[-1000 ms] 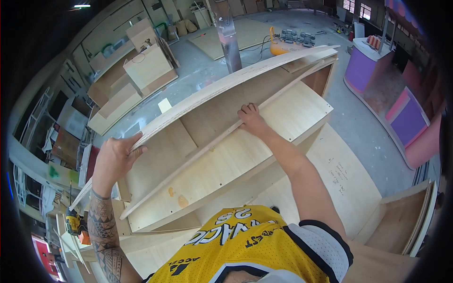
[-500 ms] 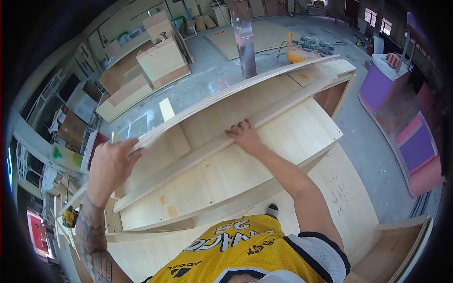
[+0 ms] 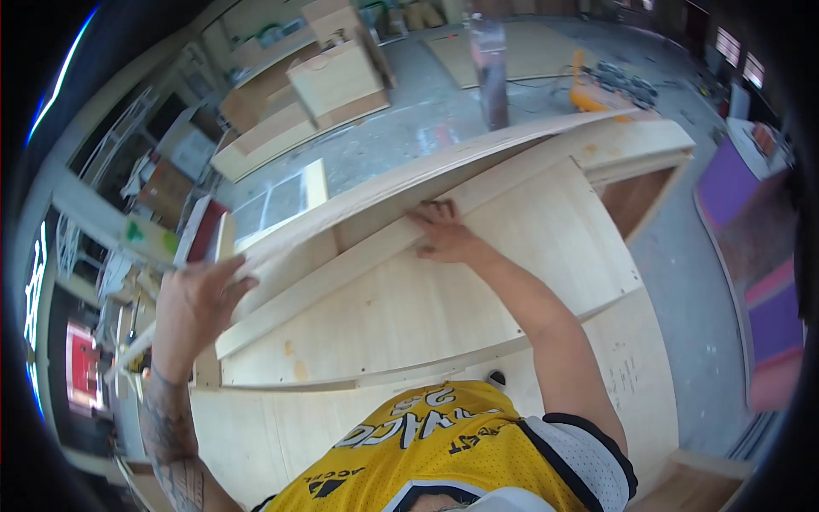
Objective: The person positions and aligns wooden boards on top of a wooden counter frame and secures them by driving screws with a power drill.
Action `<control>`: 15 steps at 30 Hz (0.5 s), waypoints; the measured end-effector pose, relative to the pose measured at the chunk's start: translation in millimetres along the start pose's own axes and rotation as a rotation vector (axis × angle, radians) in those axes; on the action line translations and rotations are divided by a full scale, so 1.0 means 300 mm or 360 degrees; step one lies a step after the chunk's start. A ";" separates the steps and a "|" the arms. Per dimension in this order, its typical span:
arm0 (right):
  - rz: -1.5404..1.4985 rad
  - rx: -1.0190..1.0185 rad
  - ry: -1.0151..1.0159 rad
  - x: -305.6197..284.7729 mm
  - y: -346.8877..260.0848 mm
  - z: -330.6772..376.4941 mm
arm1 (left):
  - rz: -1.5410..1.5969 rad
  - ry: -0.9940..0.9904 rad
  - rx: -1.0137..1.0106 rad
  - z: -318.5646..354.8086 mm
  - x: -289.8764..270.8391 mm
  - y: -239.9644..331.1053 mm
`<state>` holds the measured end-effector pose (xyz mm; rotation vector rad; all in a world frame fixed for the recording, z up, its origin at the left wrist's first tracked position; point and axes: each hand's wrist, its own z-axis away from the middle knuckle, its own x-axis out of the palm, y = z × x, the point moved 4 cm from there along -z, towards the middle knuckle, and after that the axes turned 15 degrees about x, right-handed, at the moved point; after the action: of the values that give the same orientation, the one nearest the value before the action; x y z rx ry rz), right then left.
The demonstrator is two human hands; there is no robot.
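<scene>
Since the earlier frames the view has dropped closer to the cabinet (image 3: 478, 282), and my right hand (image 3: 444, 235) has slid left along the shelf edge (image 3: 358, 260); the left hand (image 3: 198, 303) has stayed on the near end of the top panel (image 3: 444, 166).

Current state: the cabinet is a bare plywood carcass, lying directly in front of me with its open face toward the camera and filling the middle of the view. The hands are well apart. The left hand is curled over the end of the top panel, fingers wrapped on the edge; how firmly it grips I cannot tell. The right hand lies flat, fingers spread, pressing on the shelf edge about midway along its length. It holds nothing.

Step in hand, as I judge it: seating or checking the shelf against the carcass.

Procedure notes:
1. Keep the left hand as the anchor so the carcass does not rock.
2. Press with the right palm square to the edge, not the fingertips, to avoid tilting the shelf.
3. Work along the edge in short moves, checking that the joint line stays closed.

Other plywood units (image 3: 337, 81) stand on the concrete floor (image 3: 426, 111) beyond, well clear of the work.
</scene>
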<state>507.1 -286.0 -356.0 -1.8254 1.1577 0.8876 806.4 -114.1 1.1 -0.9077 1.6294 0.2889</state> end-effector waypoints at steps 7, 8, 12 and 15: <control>-0.0265 0.0296 -0.0196 0.120 0.056 -0.126 | -0.0064 -0.0302 0.0187 -0.165 -0.076 0.043; -0.0284 0.0240 -0.0199 0.137 0.049 -0.148 | -0.0039 -0.0319 0.0273 -0.164 -0.069 0.054; -0.0165 0.0271 -0.0237 0.257 0.008 -0.261 | -0.0068 -0.0307 0.0237 -0.090 -0.054 0.068; -0.0683 0.0238 -0.0044 0.441 0.240 -0.337 | -0.0006 -0.0252 0.0344 -0.095 -0.044 0.104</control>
<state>499.7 -445.5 -441.8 -1.8338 0.7488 0.5598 764.3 -105.9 12.3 -0.7055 1.4804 0.1732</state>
